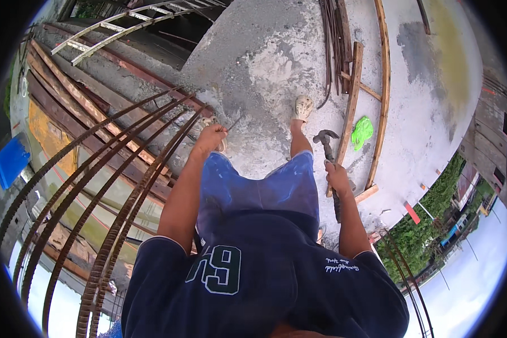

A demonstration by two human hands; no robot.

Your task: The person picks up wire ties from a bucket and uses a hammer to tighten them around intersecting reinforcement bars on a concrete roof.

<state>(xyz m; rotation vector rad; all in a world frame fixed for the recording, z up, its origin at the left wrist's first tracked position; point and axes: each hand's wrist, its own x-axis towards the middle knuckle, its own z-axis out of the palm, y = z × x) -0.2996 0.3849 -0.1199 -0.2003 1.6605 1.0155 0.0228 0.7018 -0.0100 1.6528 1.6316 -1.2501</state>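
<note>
My right hand (337, 178) is wrapped round the handle of a claw hammer (327, 147). The hammer's dark head points away from me, and the lower end of its handle runs down beside my forearm. My left hand (211, 137) is closed in a pinch, with a thin dark nail-like piece (234, 123) showing at its fingertips; its exact kind is too small to tell. Close to the left hand are the upper ends of several ribbed steel bars (169, 147). My feet, in pale clogs (303, 107), stand apart on the rough concrete floor (265, 73).
A metal ladder (115, 27) lies at the far left, beside a dark opening (172, 48). Long timber boards (90, 107) line the left side. To the right are a nailed wooden frame (353, 96), thin bars (328, 50) and a bright green bag (362, 133).
</note>
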